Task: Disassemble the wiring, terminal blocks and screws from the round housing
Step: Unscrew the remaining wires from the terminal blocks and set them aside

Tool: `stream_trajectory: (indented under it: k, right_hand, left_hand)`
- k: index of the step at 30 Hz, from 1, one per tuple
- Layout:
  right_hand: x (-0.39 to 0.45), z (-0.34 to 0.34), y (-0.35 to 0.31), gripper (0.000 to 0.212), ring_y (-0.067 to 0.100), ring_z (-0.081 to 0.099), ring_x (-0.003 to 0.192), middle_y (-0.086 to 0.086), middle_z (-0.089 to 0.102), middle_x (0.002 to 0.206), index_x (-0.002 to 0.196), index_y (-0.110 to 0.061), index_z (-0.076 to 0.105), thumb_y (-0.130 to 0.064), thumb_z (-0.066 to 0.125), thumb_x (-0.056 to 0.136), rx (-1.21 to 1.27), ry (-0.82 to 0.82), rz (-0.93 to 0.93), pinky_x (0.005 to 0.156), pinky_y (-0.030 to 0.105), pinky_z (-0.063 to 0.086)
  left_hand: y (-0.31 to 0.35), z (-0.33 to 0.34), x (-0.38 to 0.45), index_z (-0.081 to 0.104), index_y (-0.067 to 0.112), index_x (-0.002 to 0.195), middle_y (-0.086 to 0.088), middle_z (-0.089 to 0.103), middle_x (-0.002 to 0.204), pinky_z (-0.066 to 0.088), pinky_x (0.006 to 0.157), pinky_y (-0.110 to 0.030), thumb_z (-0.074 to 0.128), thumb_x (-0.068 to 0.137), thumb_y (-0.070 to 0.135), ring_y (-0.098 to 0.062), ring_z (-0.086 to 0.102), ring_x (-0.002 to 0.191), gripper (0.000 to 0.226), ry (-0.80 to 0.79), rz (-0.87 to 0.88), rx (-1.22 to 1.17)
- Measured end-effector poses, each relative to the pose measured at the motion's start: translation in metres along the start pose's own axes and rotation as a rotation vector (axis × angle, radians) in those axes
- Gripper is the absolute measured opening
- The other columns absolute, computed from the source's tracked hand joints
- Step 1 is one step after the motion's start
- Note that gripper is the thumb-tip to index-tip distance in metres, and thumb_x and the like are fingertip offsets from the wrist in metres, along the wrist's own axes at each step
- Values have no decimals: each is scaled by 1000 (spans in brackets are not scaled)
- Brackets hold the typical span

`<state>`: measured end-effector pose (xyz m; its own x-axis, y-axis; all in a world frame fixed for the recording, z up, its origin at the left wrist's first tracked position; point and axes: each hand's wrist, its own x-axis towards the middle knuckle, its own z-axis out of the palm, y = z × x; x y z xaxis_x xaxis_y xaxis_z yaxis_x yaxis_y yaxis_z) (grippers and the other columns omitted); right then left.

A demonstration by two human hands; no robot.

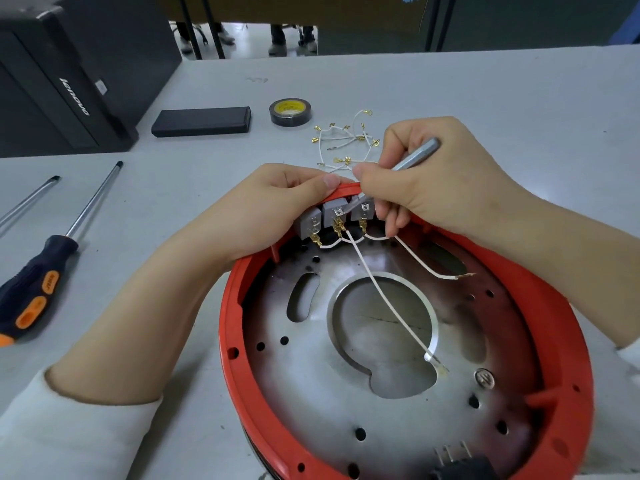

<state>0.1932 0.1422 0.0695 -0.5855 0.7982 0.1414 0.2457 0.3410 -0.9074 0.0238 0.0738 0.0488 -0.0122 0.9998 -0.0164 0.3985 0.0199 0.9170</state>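
Grey table [450, 98]; right hand [440, 174] grips screwdriver [412, 159], tip blurred; left hand [273, 202] fingers clamp housing [571, 327] rim.

right hand [433, 174] with small screwdriver [412, 161] at terminal blocks [334, 216] — left hand [273, 206] on round housing [561, 327]

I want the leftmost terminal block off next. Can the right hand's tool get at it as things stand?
Probably yes. The leftmost terminal block faces up uncovered; the left hand only grips the red rim behind it, and the right hand works the slim metal tool on the neighbouring block.
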Motion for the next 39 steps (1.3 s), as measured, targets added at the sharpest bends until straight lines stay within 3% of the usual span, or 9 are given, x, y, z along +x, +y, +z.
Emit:
stream_trajectory:
  k: [3,7,14,23,29,35,39]
  right_hand:
    - [7,0,-3,27,17,57,34,6,60,45,64,-13,49,-10,66,84,-6,-47,51,33,17,40]
    - [10,-2,-5,26,19,58,35,6,60,45,65,-14,48,-9,64,85,-17,-84,60,34,18,40]
    - [-3,1,3,33,21,59,36,4,59,45,61,-16,45,-13,65,87,0,17,-75,36,17,40]
    - [-3,1,3,34,20,59,35,4,59,44,60,-15,45,-12,64,87,5,18,-73,37,15,40]
    - [3,0,-1,33,22,57,34,6,58,43,59,-15,43,-7,62,85,20,-9,0,34,17,39]
    - [16,-4,-8,26,22,58,34,7,57,42,61,-13,43,-3,56,80,-45,-103,83,33,15,36]
    - [20,-3,-9,24,20,57,33,6,57,42,61,-12,44,-1,55,80,-52,-126,109,32,13,35]
  left_hand:
    - [0,0,0,72,29,102,6,75,99,48,84,-12,47,100,29,-10,67,100,26,1,-16,-1]
    - [1,0,-1,72,30,100,7,75,97,49,79,-7,47,100,29,-9,68,98,26,8,-18,1]
    - [0,1,-1,73,26,101,1,76,96,50,79,-13,48,100,29,-15,68,98,26,16,-33,-12]
    - [1,0,-1,73,29,100,8,76,95,48,76,-7,47,100,30,-7,69,94,25,9,-26,7]
    - [1,0,-1,73,33,96,8,75,95,49,78,-7,47,100,29,-5,69,92,26,9,-15,14]
    - [-1,0,1,73,32,98,8,76,96,48,90,-21,47,100,31,-12,68,99,26,6,-11,29]
    - [-1,0,1,73,32,98,8,76,95,49,87,-18,47,99,31,-10,69,97,25,10,-8,24]
